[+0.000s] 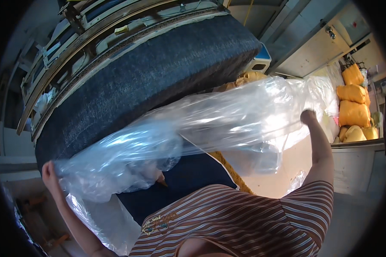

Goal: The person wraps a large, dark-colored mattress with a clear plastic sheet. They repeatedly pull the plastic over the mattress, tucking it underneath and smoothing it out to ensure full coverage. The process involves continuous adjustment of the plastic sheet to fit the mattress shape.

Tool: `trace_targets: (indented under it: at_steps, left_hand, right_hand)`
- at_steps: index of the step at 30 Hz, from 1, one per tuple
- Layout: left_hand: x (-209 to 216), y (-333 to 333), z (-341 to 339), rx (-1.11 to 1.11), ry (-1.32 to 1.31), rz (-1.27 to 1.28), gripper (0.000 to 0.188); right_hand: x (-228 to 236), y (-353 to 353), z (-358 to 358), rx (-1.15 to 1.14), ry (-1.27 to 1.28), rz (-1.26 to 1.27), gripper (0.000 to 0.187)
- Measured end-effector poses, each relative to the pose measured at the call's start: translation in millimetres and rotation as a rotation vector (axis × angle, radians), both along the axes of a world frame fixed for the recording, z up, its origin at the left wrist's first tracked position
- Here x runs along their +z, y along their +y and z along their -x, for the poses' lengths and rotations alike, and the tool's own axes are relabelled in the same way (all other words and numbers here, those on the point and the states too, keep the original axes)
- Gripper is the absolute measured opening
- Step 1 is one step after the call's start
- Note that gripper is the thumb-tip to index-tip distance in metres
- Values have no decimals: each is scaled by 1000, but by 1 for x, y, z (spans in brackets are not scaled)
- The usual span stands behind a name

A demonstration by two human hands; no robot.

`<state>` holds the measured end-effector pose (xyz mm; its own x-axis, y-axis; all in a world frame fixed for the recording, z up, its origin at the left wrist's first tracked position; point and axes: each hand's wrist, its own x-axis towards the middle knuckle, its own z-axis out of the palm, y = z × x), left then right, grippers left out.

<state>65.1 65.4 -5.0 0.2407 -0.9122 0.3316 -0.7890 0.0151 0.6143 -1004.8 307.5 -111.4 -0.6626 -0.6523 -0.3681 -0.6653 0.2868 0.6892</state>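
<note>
You wear a short-sleeved shirt (pixel 244 218) striped in brown and white, the thin stripes running across the chest and curving around the sleeve (pixel 311 199). A small yellow emblem with lettering (pixel 158 222) sits on the chest. Both your forearms are bare, with nothing on your left hand (pixel 48 173) or right hand (pixel 308 116).

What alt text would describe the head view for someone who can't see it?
A person in a striped shirt stretches a large clear plastic sheet between both raised hands, the left hand gripping one end and the right hand the other. Behind it lies a dark blue upholstered piece; yellow sacks are stacked at right.
</note>
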Motion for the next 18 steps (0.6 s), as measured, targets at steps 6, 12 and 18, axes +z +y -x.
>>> trace_targets:
  at_steps: [6, 12, 18]
  left_hand:
    - [-17, 8, -181, 333, -7, -75, 30]
    - [-35, 34, -177, 339, 25, -46, 31]
    - [-26, 60, -237, 351, 114, -222, 36]
  right_hand:
    - [189, -252, -20, 506, -172, 1342, 37]
    - [220, -371, -227, 954, -944, 1706, 38]
    - [111, -367, -232, 685, -644, 1100, 38]
